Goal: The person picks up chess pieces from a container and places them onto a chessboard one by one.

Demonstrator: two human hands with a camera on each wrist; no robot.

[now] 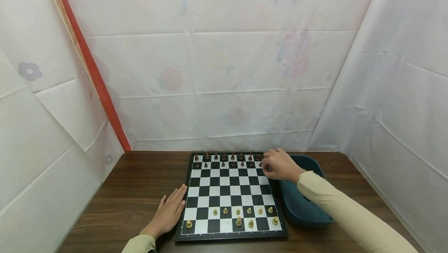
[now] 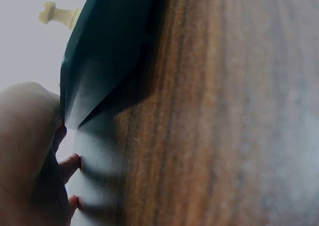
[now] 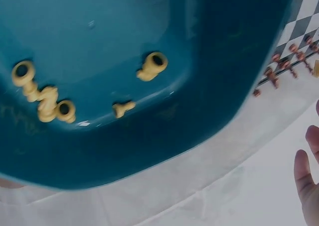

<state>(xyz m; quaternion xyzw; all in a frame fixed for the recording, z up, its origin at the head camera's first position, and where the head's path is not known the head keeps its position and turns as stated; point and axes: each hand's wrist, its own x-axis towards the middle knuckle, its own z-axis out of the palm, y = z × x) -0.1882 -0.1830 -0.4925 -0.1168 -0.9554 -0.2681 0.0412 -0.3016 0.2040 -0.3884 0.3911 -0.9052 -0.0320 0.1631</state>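
Observation:
A chessboard (image 1: 229, 238) lies on the table, with dark pieces (image 1: 224, 157) in two rows at its far side and several light pieces (image 1: 238, 221) near its front. At the board's left edge rests my left hand (image 1: 168, 211), fingers straight; the left wrist view shows this hand (image 2: 25, 151) beside the dark board edge (image 2: 104, 52). My right hand (image 1: 280, 165) is over the far right corner, fingers bent near the end dark pieces. The right wrist view shows only some fingers (image 3: 303, 173) at its right edge; whether they pinch anything is hidden.
Right of the board stands a blue-green bin (image 1: 304, 210), partly under my right forearm. Several light pieces (image 3: 47, 104) lie inside it in the right wrist view. White cloth (image 1: 224, 70) hangs behind the brown wooden table (image 1: 140, 183) and at both sides.

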